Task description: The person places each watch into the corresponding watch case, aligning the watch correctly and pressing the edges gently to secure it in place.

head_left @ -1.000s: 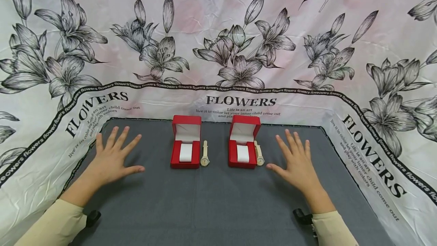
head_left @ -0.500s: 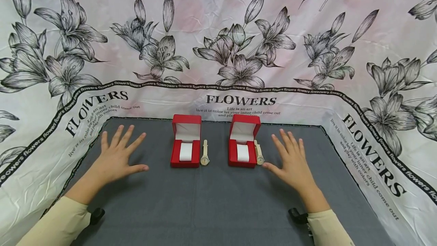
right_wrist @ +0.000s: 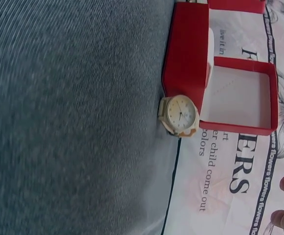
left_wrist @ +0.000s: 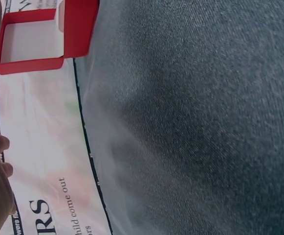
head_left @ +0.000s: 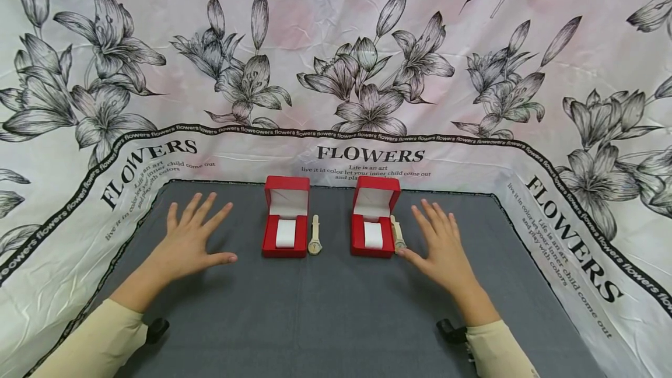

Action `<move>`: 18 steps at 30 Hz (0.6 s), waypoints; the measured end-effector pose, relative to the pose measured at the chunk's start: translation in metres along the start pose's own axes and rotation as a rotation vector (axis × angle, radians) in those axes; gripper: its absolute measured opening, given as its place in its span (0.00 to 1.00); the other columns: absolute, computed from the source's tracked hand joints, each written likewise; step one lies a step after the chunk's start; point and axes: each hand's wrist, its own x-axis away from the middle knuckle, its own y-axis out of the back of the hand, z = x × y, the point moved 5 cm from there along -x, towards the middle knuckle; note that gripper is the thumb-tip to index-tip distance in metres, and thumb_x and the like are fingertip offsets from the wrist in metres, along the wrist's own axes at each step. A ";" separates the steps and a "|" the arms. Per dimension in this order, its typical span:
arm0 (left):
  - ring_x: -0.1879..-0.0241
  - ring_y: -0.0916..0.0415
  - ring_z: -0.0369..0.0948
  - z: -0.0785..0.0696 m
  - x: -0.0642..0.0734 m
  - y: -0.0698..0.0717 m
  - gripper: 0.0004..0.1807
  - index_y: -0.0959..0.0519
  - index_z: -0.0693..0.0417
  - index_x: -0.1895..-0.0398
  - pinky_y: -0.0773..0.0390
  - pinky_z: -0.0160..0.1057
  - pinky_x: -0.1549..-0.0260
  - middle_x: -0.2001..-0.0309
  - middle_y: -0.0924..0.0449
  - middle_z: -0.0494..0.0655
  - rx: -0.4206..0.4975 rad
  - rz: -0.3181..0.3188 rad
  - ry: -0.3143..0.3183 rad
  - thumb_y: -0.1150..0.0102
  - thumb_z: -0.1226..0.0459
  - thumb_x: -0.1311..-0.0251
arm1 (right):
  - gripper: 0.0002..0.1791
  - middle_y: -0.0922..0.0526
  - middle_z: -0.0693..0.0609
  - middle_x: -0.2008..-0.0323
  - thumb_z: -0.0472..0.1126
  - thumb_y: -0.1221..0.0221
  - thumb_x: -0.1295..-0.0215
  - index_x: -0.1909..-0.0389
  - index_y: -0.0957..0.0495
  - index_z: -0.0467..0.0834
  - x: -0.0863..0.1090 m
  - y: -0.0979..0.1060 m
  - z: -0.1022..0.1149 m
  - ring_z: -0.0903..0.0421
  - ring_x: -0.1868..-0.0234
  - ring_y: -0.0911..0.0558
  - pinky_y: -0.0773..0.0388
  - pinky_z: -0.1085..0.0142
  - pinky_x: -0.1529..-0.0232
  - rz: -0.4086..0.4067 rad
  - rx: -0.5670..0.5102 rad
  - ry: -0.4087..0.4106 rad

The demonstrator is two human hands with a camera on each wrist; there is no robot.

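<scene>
In the head view my left hand (head_left: 188,248) is spread over the grey cloth, left of a red watch box (head_left: 269,245) with its lid up and a white cushion inside. A cream-strapped wristwatch (head_left: 315,238) lies just right of that box. A second red watch box (head_left: 358,244), lid also raised, has another cream wristwatch (head_left: 398,232) along its right side. My right hand (head_left: 443,252) has its fingers spread beside this watch, and the thumb tip overlaps the dial in the head view. The right wrist view shows that watch's round dial (right_wrist: 182,113) by the box. Both hands hold nothing.
A grey cloth (head_left: 304,314) covers the table, bordered by white fabric with printed lettering. Behind it rises a white and pink floral backdrop (head_left: 336,34). Black straps (head_left: 157,330) show at both wrists below the cream sleeves (head_left: 100,343).
The left hand has drifted right, toward the left box. My right hand has moved left, its thumb now overlapping the right watch. Boxes and watches stay in place.
</scene>
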 end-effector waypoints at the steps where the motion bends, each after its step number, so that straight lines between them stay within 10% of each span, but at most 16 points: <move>1: 0.19 0.69 0.62 -0.001 -0.001 0.000 0.63 0.51 0.39 0.16 0.76 0.75 0.32 0.17 0.59 0.59 0.005 0.001 -0.001 0.40 0.23 0.52 | 0.58 0.43 0.40 0.21 0.83 0.57 0.40 0.20 0.42 0.47 0.000 0.000 0.001 0.34 0.22 0.46 0.59 0.34 0.24 0.003 -0.002 -0.001; 9: 0.20 0.64 0.62 -0.011 -0.006 0.001 0.64 0.49 0.40 0.17 0.71 0.75 0.31 0.18 0.57 0.59 0.059 -0.008 -0.023 0.37 0.24 0.54 | 0.55 0.41 0.39 0.22 0.65 0.31 0.44 0.21 0.40 0.44 -0.003 -0.005 0.009 0.35 0.23 0.44 0.56 0.34 0.25 0.002 -0.049 0.001; 18: 0.20 0.60 0.62 -0.021 -0.011 -0.001 0.64 0.48 0.42 0.17 0.66 0.75 0.31 0.18 0.54 0.59 0.084 -0.008 -0.057 0.35 0.26 0.54 | 0.56 0.41 0.41 0.21 0.57 0.26 0.48 0.20 0.42 0.45 -0.006 -0.009 0.018 0.37 0.22 0.44 0.55 0.35 0.25 0.038 -0.085 -0.040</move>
